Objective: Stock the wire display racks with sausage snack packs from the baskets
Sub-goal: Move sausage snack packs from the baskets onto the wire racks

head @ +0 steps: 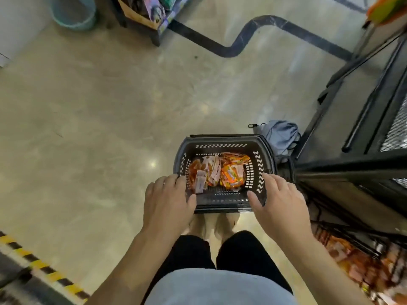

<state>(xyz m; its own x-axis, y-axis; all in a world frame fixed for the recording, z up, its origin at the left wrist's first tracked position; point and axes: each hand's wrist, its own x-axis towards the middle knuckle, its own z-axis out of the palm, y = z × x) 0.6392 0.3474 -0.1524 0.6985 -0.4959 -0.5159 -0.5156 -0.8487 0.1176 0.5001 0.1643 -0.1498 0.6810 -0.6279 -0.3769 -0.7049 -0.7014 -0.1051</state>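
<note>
Gripping basket [221, 146] at near corners, left hand [169, 201] and right hand [279, 199] curled over rims; snack packs [231, 173] inside.

My left hand [169, 201] and right hand [279, 201] cover the near corners of the basket [222, 140] at 6 o'clock, so I can't see how the fingers sit past the rim. Print on the snack packs [233, 175] inside is too small to read. At 4 o'clock the wire rack [361, 260] is smeared; what fills it is probably more packs. The top edge cuts the teal bucket [73, 16] at 11 o'clock, and the striped tape [44, 269] at 7 is blurred.
</note>
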